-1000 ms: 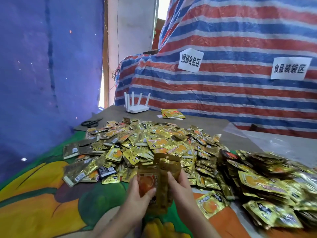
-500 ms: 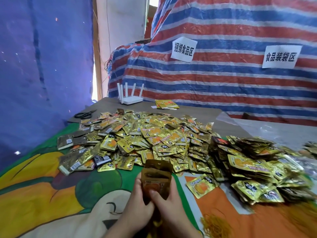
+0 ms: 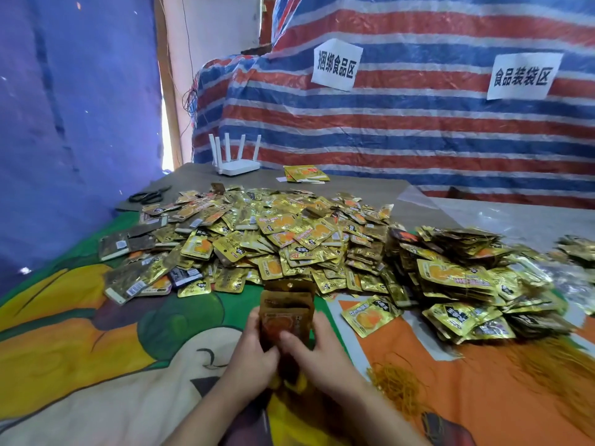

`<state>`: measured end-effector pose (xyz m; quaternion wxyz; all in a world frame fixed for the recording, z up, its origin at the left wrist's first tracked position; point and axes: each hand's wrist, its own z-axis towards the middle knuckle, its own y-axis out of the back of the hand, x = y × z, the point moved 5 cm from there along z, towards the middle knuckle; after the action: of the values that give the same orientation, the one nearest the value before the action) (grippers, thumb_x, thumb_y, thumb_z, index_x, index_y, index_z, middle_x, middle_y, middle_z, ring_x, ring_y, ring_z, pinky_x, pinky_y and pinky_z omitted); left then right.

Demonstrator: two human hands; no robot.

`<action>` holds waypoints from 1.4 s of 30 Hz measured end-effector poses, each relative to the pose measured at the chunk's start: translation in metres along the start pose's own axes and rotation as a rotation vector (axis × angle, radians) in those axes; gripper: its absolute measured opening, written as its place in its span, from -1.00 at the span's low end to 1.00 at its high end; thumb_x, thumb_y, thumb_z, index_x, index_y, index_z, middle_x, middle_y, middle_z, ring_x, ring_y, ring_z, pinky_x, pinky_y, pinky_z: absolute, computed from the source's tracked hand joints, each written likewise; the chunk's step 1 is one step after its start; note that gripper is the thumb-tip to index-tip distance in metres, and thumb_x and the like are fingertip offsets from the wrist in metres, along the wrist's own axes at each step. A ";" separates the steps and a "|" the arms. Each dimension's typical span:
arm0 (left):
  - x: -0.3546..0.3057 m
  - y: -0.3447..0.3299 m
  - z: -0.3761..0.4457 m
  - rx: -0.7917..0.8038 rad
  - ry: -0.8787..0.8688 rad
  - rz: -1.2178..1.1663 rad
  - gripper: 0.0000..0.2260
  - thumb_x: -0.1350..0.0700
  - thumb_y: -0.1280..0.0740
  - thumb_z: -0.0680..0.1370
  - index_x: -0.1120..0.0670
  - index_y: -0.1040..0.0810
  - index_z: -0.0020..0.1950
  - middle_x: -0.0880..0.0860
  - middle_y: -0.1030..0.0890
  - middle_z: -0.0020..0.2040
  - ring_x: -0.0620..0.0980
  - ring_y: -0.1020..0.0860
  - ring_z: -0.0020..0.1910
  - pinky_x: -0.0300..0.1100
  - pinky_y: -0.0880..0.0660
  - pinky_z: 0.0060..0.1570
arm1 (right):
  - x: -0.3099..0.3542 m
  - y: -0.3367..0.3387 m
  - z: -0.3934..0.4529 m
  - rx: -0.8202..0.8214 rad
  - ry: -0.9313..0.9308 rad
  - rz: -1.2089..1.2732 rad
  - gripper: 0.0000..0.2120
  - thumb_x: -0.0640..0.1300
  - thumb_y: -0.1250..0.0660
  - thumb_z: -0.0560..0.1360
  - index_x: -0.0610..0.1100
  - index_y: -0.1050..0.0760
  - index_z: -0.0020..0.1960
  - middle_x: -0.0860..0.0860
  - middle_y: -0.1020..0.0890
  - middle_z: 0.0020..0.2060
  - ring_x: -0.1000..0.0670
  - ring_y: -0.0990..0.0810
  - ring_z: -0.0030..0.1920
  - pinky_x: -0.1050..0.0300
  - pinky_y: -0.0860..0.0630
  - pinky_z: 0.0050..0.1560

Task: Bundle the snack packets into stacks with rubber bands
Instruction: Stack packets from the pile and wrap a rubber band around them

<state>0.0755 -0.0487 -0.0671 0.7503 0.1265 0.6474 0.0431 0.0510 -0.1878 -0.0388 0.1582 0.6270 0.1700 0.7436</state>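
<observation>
I hold an upright stack of gold snack packets [image 3: 286, 309] between both hands, just above the colourful cloth. My left hand [image 3: 249, 355] grips its left side and my right hand [image 3: 317, 354] its right side, thumbs pressed on the front packet. Behind it spreads a large loose pile of gold packets [image 3: 257, 239]. A second heap of packets [image 3: 463, 284] lies to the right. One single packet [image 3: 370, 315] rests apart near my right hand. A tangle of yellow rubber bands [image 3: 399, 386] lies on the cloth at the lower right.
A white router [image 3: 236, 162] and a small packet stack [image 3: 306, 173] sit at the table's far edge. Black scissors [image 3: 149, 196] lie at the far left. A striped tarp [image 3: 418, 117] with two paper signs rises behind. Clear plastic sheet [image 3: 515, 217] covers the right side.
The uneven fanned packets have been squared into a neat upright stack, lowered closer to the cloth. The view has tilted down, bringing the rubber bands into sight.
</observation>
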 end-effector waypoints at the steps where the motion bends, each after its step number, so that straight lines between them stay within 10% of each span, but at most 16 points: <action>1: 0.000 0.001 0.000 -0.010 0.007 -0.022 -0.60 0.24 -0.44 0.51 -0.15 -0.40 0.17 -0.13 -0.65 0.00 -0.35 -0.59 -0.01 -0.48 -0.49 -0.10 | 0.001 0.013 0.002 0.016 0.006 -0.072 -0.66 0.23 -0.32 0.48 0.14 -0.47 0.20 0.09 -0.52 0.08 0.15 -0.51 0.12 0.22 -0.44 0.17; 10: -0.002 -0.002 -0.001 -0.017 0.025 -0.108 -0.62 0.24 -0.43 0.52 -0.05 -0.40 0.23 -0.14 -0.63 0.06 -0.37 -0.60 -0.04 -0.49 -0.51 -0.11 | -0.044 0.169 0.009 0.202 -0.285 -0.988 -0.91 -0.14 -0.31 0.53 -0.01 -0.58 -0.04 0.07 -0.59 -0.10 0.08 -0.54 -0.14 0.27 -0.42 -0.27; 23: -0.003 -0.001 -0.002 -0.028 0.016 -0.080 -0.60 0.20 -0.44 0.51 -0.09 -0.39 0.24 -0.16 -0.62 0.08 -0.40 -0.58 -0.02 -0.54 -0.46 -0.14 | -0.064 0.154 -0.003 0.204 -0.214 -0.818 -0.87 -0.10 -0.34 0.57 0.04 -0.49 -0.14 0.13 -0.54 -0.11 0.15 -0.51 -0.11 0.30 -0.39 -0.20; 33: -0.004 0.000 -0.003 -0.030 0.015 -0.058 -0.59 0.17 -0.44 0.51 -0.07 -0.38 0.28 -0.18 -0.60 0.09 -0.41 -0.56 0.00 -0.55 -0.45 -0.12 | -0.072 0.164 -0.012 -0.158 -0.331 0.402 -0.81 -0.35 -0.37 0.51 -0.20 -0.54 0.11 -0.17 -0.64 -0.18 -0.07 -0.66 -0.16 0.06 -0.52 -0.10; 42: -0.005 -0.001 -0.003 -0.028 0.029 -0.052 -0.57 0.16 -0.44 0.51 -0.08 -0.38 0.29 -0.15 -0.61 0.09 -0.41 -0.56 0.01 -0.56 -0.44 -0.12 | -0.063 0.128 -0.012 -0.243 -0.435 1.106 -0.67 -0.27 -0.38 0.36 -0.17 -0.46 0.11 -0.11 -0.68 -0.16 0.07 -0.46 -0.49 0.26 -0.45 -0.51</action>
<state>0.0715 -0.0498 -0.0633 0.7433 0.0987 0.6608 0.0346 0.0471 -0.3307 -0.0387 -0.1500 0.7374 -0.3035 0.5845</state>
